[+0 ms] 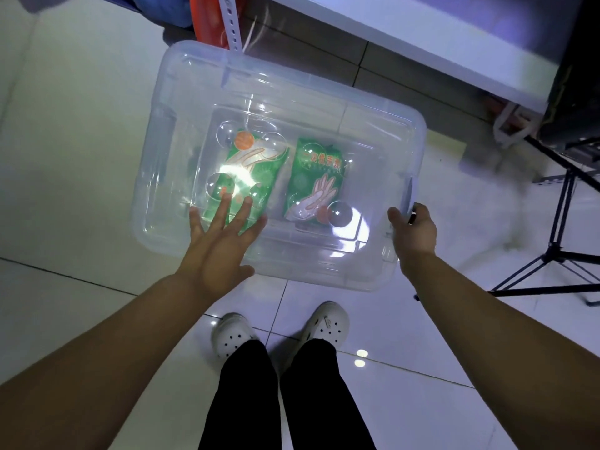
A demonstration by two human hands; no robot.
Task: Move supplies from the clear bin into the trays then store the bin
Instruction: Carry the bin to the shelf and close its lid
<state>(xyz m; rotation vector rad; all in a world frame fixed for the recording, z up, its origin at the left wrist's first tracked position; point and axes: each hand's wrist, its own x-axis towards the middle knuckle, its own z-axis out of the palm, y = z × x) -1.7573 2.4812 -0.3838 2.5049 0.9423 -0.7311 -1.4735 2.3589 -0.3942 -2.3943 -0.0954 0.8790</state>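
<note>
The clear bin (168, 177) with its clear lid on stands on the white tiled floor in front of me. Through the lid I see two green packs of gloves lying side by side: the left pack (256, 164) and the right pack (316, 177). My left hand (220, 245) lies flat on the lid near its front edge, fingers spread. My right hand (412, 228) grips the latch on the bin's right end. No trays are in view.
A white table edge (422, 43) runs across the top right. A black tripod (558, 248) stands at the right. A perforated shelf post (232, 24) and an orange object stand behind the bin. My feet in white clogs (233, 336) are just below the bin.
</note>
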